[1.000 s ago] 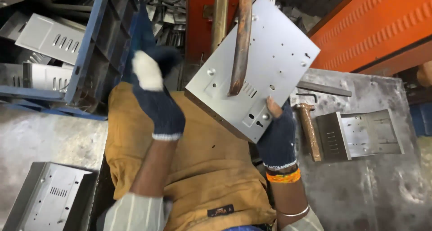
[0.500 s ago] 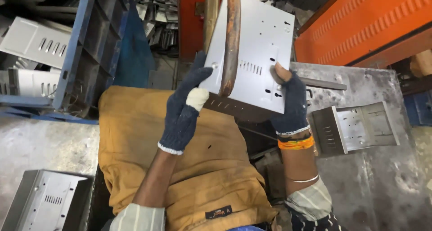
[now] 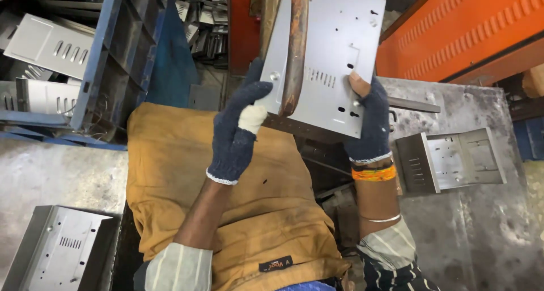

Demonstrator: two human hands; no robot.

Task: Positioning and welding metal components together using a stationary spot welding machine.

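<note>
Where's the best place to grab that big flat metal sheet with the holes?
Probably by its two side edges, one hand from each side. The metal sheet is wide, flat and tilted up, and the left hand and right hand grip it there.

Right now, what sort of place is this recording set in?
Likely a sheet-metal fabrication workshop: both gloved hands hold a punched grey steel panel at an orange machine, with similar folded metal housings nearby on a worn steel bench.

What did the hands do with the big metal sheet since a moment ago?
The left hand came over from the blue crate and took the left edge of the metal sheet. The sheet turned more upright behind the rusty bar. The right hand kept its grip on the lower right edge, and the metal box on the bench stayed put.
</note>
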